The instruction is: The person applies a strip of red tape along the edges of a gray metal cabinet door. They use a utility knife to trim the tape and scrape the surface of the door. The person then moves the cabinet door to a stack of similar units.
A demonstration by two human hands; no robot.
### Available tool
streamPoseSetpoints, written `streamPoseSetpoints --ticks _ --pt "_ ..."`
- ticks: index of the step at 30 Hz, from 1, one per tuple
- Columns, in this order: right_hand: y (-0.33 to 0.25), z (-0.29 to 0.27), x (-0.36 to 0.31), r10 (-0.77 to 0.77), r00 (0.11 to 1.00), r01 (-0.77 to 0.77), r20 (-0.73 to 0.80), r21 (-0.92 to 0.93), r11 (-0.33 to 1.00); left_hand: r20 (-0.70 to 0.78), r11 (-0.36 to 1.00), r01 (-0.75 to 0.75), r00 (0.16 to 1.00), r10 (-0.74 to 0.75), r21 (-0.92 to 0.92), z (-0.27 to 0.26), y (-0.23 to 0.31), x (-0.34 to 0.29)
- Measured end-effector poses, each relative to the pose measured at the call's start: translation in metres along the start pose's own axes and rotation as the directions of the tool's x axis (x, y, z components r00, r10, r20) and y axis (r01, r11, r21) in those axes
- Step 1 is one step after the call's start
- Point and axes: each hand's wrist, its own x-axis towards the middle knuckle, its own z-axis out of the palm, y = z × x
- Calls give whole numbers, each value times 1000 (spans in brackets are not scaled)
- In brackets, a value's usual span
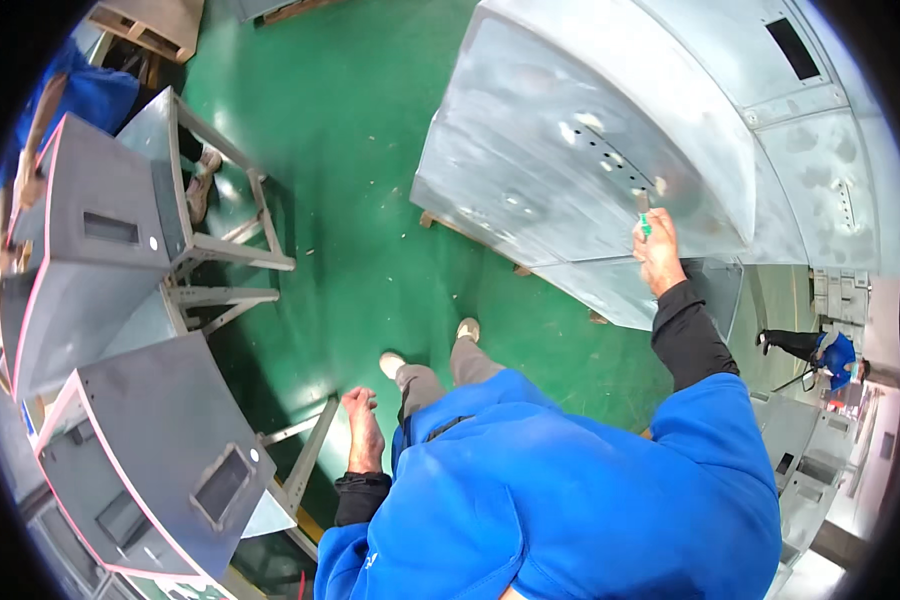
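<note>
My right hand [658,252] is closed round the green handle of a putty knife [643,205]. The knife's metal blade meets the face of a large grey metal cabinet [530,150], at the end of a row of small dark holes. Pale filler patches [590,121] and smeared marks lie around those holes. Low on the left, away from the cabinet, hangs my left hand [362,425] with its fingers curled in; nothing shows in it. It is nearest to the leg of a metal stand [310,455].
Grey metal housings [160,400] with pink edges rest on stands at the left. A co-worker's blue sleeve [105,95] shows beyond them. Another person [835,360] in blue stands at the far right. Small scraps dot the green floor [370,180]. Pallet wood pokes out under the cabinet.
</note>
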Motion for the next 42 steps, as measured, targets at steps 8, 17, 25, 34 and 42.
streamPoseSetpoints --ticks 8,17,25,34,42 --pt "-3 9 2 -18 997 9 -70 -123 992 52 1000 1 999 0 -12 0 -16 2" --pt "-9 -5 0 -340 926 342 163 -740 578 9 1000 19 1000 -19 3 -15 -20 14" --pt "53 -10 -15 -233 939 328 252 -461 825 86 995 -13 996 5 95 7 -9 22" --pt "188 38 -23 35 988 27 147 -403 915 -9 932 165 985 -171 324 -30 -62 29" --pt "302 54 16 262 955 -219 142 -260 941 -57 703 95 995 -78 705 -26 -130 73"
